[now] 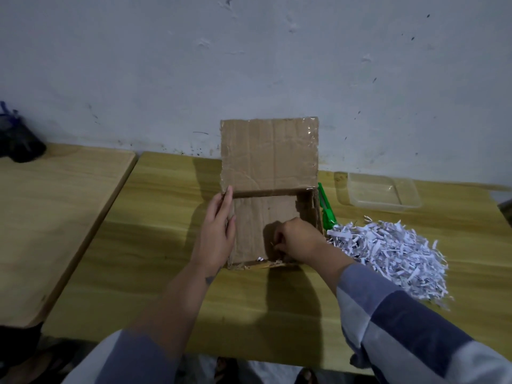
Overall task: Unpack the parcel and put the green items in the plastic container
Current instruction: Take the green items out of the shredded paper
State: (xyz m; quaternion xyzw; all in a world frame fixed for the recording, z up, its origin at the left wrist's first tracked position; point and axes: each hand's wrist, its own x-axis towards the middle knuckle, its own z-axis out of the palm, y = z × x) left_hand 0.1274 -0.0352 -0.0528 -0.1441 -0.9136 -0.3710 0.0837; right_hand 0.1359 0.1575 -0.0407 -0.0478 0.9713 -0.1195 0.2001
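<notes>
An open cardboard box (270, 156) stands in the middle of the wooden table, its lid flap raised against the wall. My left hand (219, 231) lies flat against the box's left wall with fingers straight. Inside the box near its front edge, my right hand (297, 241) is curled, fingers pinched together; what they hold is hidden. A green tool (327, 210) lies just right of the box. The clear plastic container (383, 192) sits at the back right and looks empty.
A heap of white shredded paper (393, 253) lies on the table to the right of the box. A second wooden table (55, 217) adjoins on the left, with a dark bag (16, 137) at its far corner. The wall is directly behind.
</notes>
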